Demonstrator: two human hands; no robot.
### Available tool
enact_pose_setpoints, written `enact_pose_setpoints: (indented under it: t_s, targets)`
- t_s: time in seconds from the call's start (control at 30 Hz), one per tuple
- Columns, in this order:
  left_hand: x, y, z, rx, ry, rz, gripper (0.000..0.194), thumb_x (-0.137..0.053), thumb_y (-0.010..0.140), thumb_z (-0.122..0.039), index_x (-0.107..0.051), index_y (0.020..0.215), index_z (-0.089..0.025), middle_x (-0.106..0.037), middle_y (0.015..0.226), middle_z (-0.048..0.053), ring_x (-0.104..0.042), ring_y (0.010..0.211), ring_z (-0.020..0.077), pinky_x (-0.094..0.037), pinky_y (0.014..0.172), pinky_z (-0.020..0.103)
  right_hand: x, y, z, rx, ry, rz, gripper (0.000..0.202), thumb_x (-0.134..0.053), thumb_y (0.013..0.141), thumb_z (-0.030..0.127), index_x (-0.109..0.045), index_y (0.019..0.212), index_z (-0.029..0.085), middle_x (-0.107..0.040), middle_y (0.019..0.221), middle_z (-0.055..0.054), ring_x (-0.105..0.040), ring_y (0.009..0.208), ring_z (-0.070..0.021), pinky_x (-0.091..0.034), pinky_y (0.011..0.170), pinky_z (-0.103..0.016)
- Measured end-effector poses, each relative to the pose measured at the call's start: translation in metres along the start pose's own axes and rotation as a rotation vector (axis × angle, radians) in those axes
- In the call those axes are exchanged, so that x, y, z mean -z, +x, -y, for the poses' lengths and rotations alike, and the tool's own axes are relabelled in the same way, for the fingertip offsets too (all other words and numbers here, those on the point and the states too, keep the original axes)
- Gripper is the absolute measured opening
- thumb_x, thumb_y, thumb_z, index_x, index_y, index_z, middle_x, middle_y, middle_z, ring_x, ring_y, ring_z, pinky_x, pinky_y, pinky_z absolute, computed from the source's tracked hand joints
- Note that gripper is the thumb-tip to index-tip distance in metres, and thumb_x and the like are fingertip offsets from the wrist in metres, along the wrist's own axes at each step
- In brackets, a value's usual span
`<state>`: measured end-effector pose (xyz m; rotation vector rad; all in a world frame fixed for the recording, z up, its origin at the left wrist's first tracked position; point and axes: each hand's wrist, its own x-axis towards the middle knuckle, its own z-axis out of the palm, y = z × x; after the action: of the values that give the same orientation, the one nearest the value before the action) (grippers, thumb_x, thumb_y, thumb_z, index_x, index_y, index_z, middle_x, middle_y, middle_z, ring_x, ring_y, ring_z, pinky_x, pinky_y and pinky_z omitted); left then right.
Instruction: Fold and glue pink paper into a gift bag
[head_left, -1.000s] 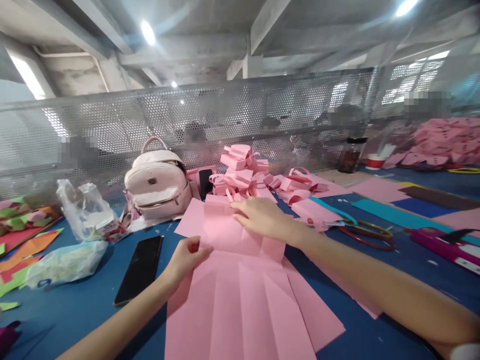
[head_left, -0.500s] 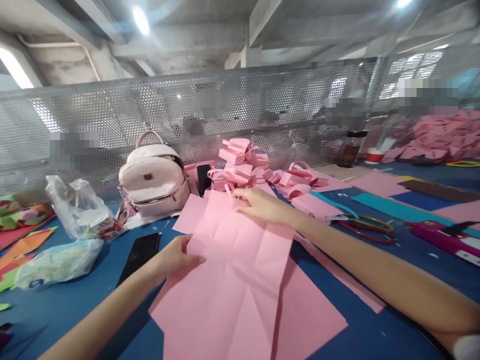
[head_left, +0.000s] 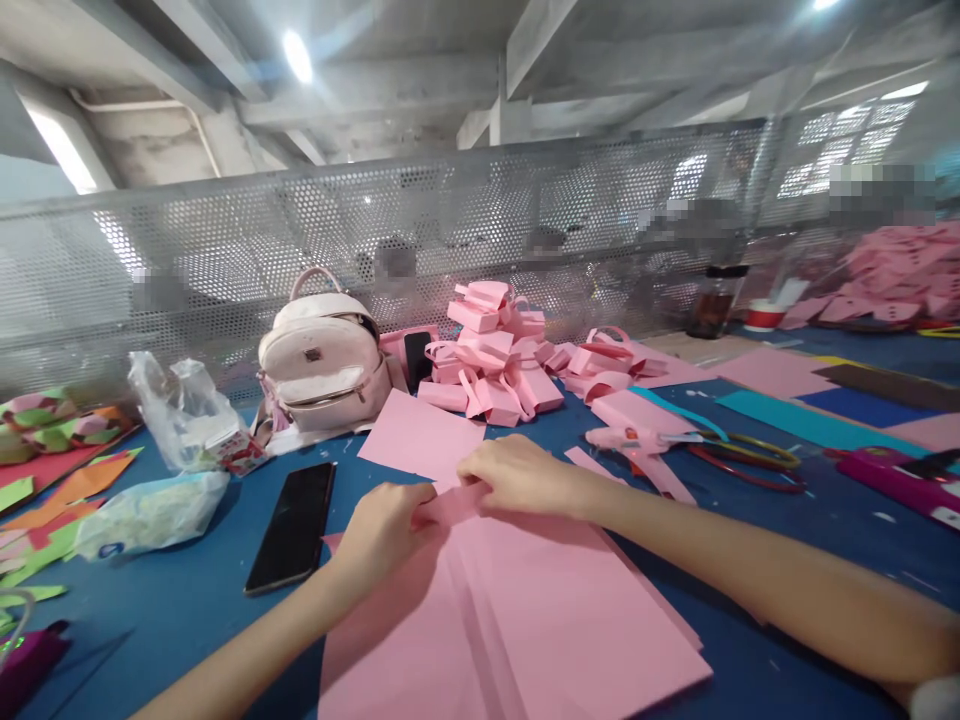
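Head view | our left hand [head_left: 390, 525] and right hand [head_left: 525, 475] sit just apart, both pinching 1 pink paper [head_left: 459, 506] above sheets [head_left: 637, 650] | folded pieces [head_left: 487, 350] seem done, this paper looks part-folded, sheets left | versus 0.5 s ago: our hands are closer together, paper's top edge lower

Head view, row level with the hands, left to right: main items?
Translucent plastic packet with pale contents → flat black rectangular phone → bare left hand → bare right hand → pale pink plastic glue gun → magenta box-shaped device with black and white parts, cut off by the frame edge.
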<state>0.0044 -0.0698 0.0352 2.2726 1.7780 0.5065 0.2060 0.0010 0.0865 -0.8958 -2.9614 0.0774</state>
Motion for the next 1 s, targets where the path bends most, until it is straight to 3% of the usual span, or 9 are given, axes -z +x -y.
enact_pose_setpoints:
  t_s: [0.2, 0.33, 0.4, 0.47, 0.53, 0.63, 0.77, 0.87, 1.0]
  targets:
    - [-0.007, -0.012, -0.013, -0.128, 0.211, -0.036, 0.011, -0.061, 0.083, -0.015, -0.069, 0.076, -0.017, -0.071, 0.082, 0.009, -0.064, 0.082, 0.0276, -0.039, 0.081, 0.04, -0.016, -0.011, 0.0, 0.105, 0.012, 0.005, 0.023, -0.053, 0.082, 0.003, -0.067, 0.088, 0.019, -0.07, 0.09, -0.004, -0.064, 0.084, -0.018, -0.037, 0.064, -0.027]
    - [-0.035, -0.033, -0.016, -0.253, 0.486, -0.057, 0.033, -0.048, 0.087, -0.004, -0.073, 0.108, -0.012, -0.074, 0.111, 0.016, -0.068, 0.102, 0.0317, -0.039, 0.102, 0.05, -0.036, -0.032, 0.013, 0.243, 0.112, -0.044, 0.04, -0.041, 0.093, 0.002, -0.064, 0.123, 0.015, -0.068, 0.124, -0.013, -0.06, 0.116, -0.0213, -0.044, 0.097, -0.034]
    - [-0.05, -0.047, -0.013, -0.321, 0.51, -0.078, 0.044, -0.045, 0.094, -0.014, -0.057, 0.135, -0.007, -0.059, 0.138, 0.022, -0.058, 0.126, 0.0351, -0.036, 0.109, 0.052, -0.041, -0.042, 0.017, 0.241, 0.201, -0.026, 0.046, -0.041, 0.096, 0.009, -0.053, 0.14, 0.01, -0.057, 0.141, -0.018, -0.052, 0.131, -0.0245, -0.038, 0.111, -0.041]
    - [-0.057, -0.058, -0.008, -0.369, 0.439, -0.058, 0.065, -0.046, 0.099, -0.041, -0.033, 0.152, -0.006, -0.042, 0.151, 0.025, -0.045, 0.138, 0.0386, -0.037, 0.109, 0.053, -0.041, -0.048, 0.019, 0.201, 0.292, 0.066, 0.055, -0.052, 0.097, 0.028, -0.045, 0.147, 0.008, -0.044, 0.151, -0.021, -0.042, 0.141, -0.0293, -0.032, 0.117, -0.046]
    - [-0.056, -0.065, -0.003, -0.406, 0.372, -0.033, 0.086, -0.041, 0.097, -0.059, -0.007, 0.159, -0.009, -0.032, 0.156, 0.024, -0.037, 0.143, 0.0391, -0.036, 0.11, 0.053, -0.039, -0.052, 0.021, 0.158, 0.362, 0.152, 0.074, -0.059, 0.092, 0.047, -0.038, 0.151, 0.007, -0.032, 0.157, -0.021, -0.032, 0.146, -0.0327, -0.026, 0.12, -0.05]
    - [-0.045, -0.073, 0.005, -0.428, 0.393, -0.044, 0.094, -0.037, 0.097, -0.064, 0.015, 0.156, -0.013, -0.032, 0.157, 0.022, -0.039, 0.142, 0.0363, -0.037, 0.109, 0.049, -0.038, -0.058, 0.019, 0.094, 0.377, 0.204, 0.089, -0.056, 0.091, 0.06, -0.03, 0.154, 0.004, -0.02, 0.16, -0.023, -0.021, 0.149, -0.0347, -0.021, 0.122, -0.053]
    - [-0.03, -0.092, 0.016, -0.41, 0.563, -0.186, 0.097, -0.04, 0.095, -0.066, 0.003, 0.158, -0.007, -0.048, 0.148, 0.021, -0.053, 0.133, 0.0334, -0.039, 0.104, 0.042, -0.05, -0.077, 0.003, -0.048, 0.332, 0.135, 0.101, -0.055, 0.084, 0.072, -0.028, 0.154, 0.005, -0.021, 0.159, -0.023, -0.021, 0.149, -0.0372, -0.021, 0.122, -0.055]
    - [-0.024, -0.108, 0.024, -0.385, 0.676, -0.283, 0.097, -0.045, 0.092, -0.067, -0.012, 0.157, -0.003, -0.056, 0.141, 0.022, -0.059, 0.125, 0.0327, -0.03, 0.109, 0.042, -0.063, -0.096, -0.014, -0.161, 0.266, 0.104, 0.098, -0.051, 0.086, 0.074, -0.029, 0.155, 0.008, -0.022, 0.161, -0.019, -0.02, 0.149, -0.0368, -0.022, 0.122, -0.053]
    - [-0.022, -0.12, 0.026, -0.374, 0.733, -0.317, 0.101, -0.045, 0.091, -0.069, -0.013, 0.156, 0.001, -0.062, 0.133, 0.025, -0.063, 0.119, 0.0338, -0.021, 0.113, 0.045, -0.072, -0.113, -0.026, -0.21, 0.2, 0.062, 0.098, -0.047, 0.086, 0.077, -0.028, 0.155, 0.01, -0.023, 0.161, -0.018, -0.022, 0.148, -0.0377, -0.023, 0.121, -0.055]
